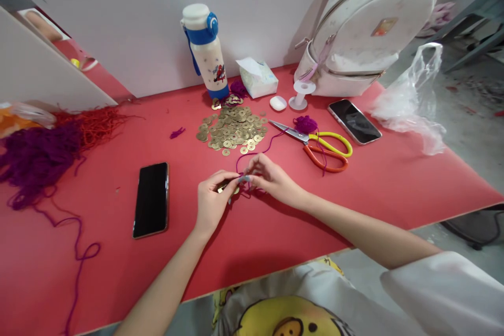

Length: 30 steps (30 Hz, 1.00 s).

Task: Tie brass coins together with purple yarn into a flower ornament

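Left hand [212,197] pinches thin, loose purple yarn [269,146], round gold-coloured metal coins [235,190] under its fingers; right hand [273,182] curled alongside, grip unclear.

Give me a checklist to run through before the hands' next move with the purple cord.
1. Left hand pinching the cord: ok, thumb and forefinger meet on it.
2. Right hand gripping it too: cannot tell, fingers hide the contact.
3. Scissors free of cord: not ok, a strand crosses the handles.
4. Coins piled just beyond the hands: ok.
5. Left phone apart from the left arm: ok.
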Each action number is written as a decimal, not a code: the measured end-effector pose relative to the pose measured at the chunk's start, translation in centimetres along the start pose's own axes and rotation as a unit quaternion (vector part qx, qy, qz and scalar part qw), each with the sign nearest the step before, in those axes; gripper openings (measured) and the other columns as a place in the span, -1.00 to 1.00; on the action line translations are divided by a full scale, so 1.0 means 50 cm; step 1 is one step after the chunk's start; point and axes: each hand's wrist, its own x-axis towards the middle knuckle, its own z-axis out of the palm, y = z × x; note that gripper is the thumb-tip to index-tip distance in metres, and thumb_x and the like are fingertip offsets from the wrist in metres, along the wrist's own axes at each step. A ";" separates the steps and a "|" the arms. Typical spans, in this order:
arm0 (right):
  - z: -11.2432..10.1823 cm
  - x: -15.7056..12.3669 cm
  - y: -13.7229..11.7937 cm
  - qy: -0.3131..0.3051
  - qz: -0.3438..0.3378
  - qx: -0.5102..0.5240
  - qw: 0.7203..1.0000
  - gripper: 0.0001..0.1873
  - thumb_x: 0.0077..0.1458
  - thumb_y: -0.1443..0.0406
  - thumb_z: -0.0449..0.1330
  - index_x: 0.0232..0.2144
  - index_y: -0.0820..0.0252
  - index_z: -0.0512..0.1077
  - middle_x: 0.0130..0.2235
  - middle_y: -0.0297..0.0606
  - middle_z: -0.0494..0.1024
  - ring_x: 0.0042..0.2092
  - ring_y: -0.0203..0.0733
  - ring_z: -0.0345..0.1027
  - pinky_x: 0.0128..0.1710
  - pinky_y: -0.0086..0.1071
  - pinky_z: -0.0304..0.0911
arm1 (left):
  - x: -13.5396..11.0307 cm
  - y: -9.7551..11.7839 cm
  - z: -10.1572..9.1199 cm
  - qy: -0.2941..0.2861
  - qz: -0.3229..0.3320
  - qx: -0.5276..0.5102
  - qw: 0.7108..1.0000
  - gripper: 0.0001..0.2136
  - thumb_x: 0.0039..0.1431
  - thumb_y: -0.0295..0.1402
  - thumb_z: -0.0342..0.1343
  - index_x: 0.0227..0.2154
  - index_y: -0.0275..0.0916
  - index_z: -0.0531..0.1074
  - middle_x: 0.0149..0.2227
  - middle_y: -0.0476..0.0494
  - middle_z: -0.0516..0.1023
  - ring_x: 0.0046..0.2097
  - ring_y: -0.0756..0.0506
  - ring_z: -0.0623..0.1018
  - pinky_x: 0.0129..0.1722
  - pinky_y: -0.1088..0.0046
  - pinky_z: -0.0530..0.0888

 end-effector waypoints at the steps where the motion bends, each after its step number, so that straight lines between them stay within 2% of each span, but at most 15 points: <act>1: 0.004 -0.003 0.000 -0.015 0.002 -0.013 1.000 -0.74 0.18 0.18 0.22 -0.25 0.11 0.18 -0.26 -0.34 0.46 -0.30 -0.31 0.46 -0.31 -0.39 0.42 | 0.000 0.000 -0.001 0.000 0.012 0.007 1.000 -0.92 0.06 -0.36 0.26 -0.42 -0.24 0.63 -0.49 -0.04 0.54 -0.48 0.04 0.47 -0.50 0.60 0.40; 5: 0.012 -0.011 -0.007 -0.067 0.028 -0.011 0.997 -0.68 0.13 0.29 0.25 -0.24 0.09 0.12 -0.34 -0.38 0.55 -0.32 -0.25 0.53 -0.31 -0.36 0.43 | -0.002 0.002 -0.001 0.007 0.024 0.020 0.999 -0.93 0.07 -0.38 0.25 -0.43 -0.23 0.62 -0.49 -0.02 0.52 -0.47 0.04 0.47 -0.48 0.60 0.40; 9: 0.005 -0.009 -0.005 -0.045 0.043 0.000 0.998 -0.68 0.11 0.34 0.23 -0.19 0.08 0.15 -0.48 -0.49 0.50 -0.49 -0.27 0.47 -0.46 -0.41 0.42 | -0.002 0.004 0.002 0.023 -0.009 0.009 1.000 -0.92 0.05 -0.35 0.25 -0.45 -0.25 0.59 -0.50 -0.03 0.52 -0.48 0.02 0.49 -0.49 0.59 0.42; 11: -0.001 -0.007 -0.005 -0.037 0.042 -0.034 0.998 -0.76 0.13 0.35 0.21 -0.19 0.10 0.22 -0.48 -0.45 0.51 -0.50 -0.28 0.45 -0.48 -0.42 0.40 | -0.002 0.005 0.002 0.033 -0.023 0.013 0.999 -0.91 0.05 -0.34 0.25 -0.46 -0.26 0.57 -0.50 -0.03 0.53 -0.49 0.02 0.50 -0.50 0.58 0.43; 14: -0.010 -0.007 -0.012 -0.056 0.021 -0.141 0.988 -0.97 0.19 0.36 0.18 -0.28 0.17 0.38 -0.45 -0.34 0.56 -0.48 -0.28 0.46 -0.41 -0.42 0.39 | -0.002 0.005 0.000 0.048 -0.021 0.042 0.998 -0.89 0.08 -0.34 0.23 -0.47 -0.26 0.54 -0.53 -0.02 0.52 -0.50 0.01 0.49 -0.49 0.56 0.42; 18: -0.018 -0.011 -0.026 -0.069 -0.085 -0.255 0.961 -0.86 0.27 0.37 0.13 -0.25 0.18 0.50 -0.29 -0.24 0.62 -0.30 -0.25 0.51 -0.21 -0.38 0.38 | -0.001 0.006 -0.005 0.042 0.059 0.166 0.984 -0.87 0.14 -0.36 0.22 -0.50 -0.24 0.53 -0.54 -0.01 0.49 -0.51 0.03 0.40 -0.50 0.55 0.33; 20: -0.020 -0.012 -0.031 -0.049 -0.150 -0.280 0.947 -0.84 0.29 0.35 0.11 -0.22 0.17 0.52 -0.23 -0.21 0.62 -0.22 -0.22 0.50 -0.15 -0.37 0.36 | -0.001 0.005 -0.008 0.005 0.111 0.217 0.970 -0.86 0.18 -0.38 0.20 -0.48 -0.24 0.53 -0.52 -0.01 0.49 -0.48 0.02 0.42 -0.47 0.54 0.34; 22: -0.023 -0.012 -0.033 -0.029 -0.187 -0.287 0.939 -0.83 0.30 0.33 0.11 -0.22 0.16 0.52 -0.24 -0.20 0.61 -0.20 -0.20 0.49 -0.16 -0.38 0.34 | -0.002 0.002 -0.010 -0.054 0.170 0.241 0.954 -0.85 0.25 -0.39 0.15 -0.43 -0.24 0.53 -0.48 -0.03 0.51 -0.44 0.01 0.47 -0.41 0.54 0.38; 24: -0.025 -0.011 -0.033 -0.009 -0.189 -0.280 0.941 -0.84 0.30 0.33 0.12 -0.26 0.17 0.51 -0.28 -0.23 0.60 -0.23 -0.21 0.47 -0.19 -0.40 0.33 | -0.004 -0.002 -0.013 -0.109 0.239 0.246 0.933 -0.84 0.29 -0.36 0.11 -0.38 -0.22 0.54 -0.43 -0.06 0.55 -0.40 -0.01 0.53 -0.37 0.54 0.42; 26: -0.025 -0.009 -0.031 0.009 -0.164 -0.272 0.948 -0.86 0.28 0.33 0.14 -0.29 0.16 0.51 -0.31 -0.26 0.59 -0.26 -0.22 0.46 -0.21 -0.41 0.31 | -0.008 -0.005 -0.016 -0.130 0.299 0.243 0.914 -0.84 0.30 -0.35 0.10 -0.35 -0.20 0.55 -0.41 -0.07 0.58 -0.39 -0.01 0.56 -0.36 0.55 0.43; 28: -0.024 -0.008 -0.031 0.011 -0.121 -0.275 0.954 -0.87 0.26 0.33 0.16 -0.32 0.16 0.50 -0.32 -0.28 0.59 -0.29 -0.23 0.45 -0.24 -0.41 0.29 | -0.012 -0.005 -0.019 -0.109 0.334 0.237 0.906 -0.88 0.28 -0.38 0.13 -0.35 -0.19 0.56 -0.41 -0.08 0.60 -0.39 -0.01 0.56 -0.35 0.55 0.44; 30: -0.021 -0.010 -0.031 -0.010 -0.088 -0.285 0.954 -0.87 0.25 0.35 0.15 -0.32 0.15 0.50 -0.33 -0.29 0.60 -0.31 -0.24 0.45 -0.27 -0.42 0.26 | -0.016 -0.002 -0.022 -0.061 0.340 0.224 0.911 -0.90 0.25 -0.42 0.16 -0.34 -0.19 0.58 -0.42 -0.09 0.61 -0.39 -0.01 0.57 -0.34 0.55 0.44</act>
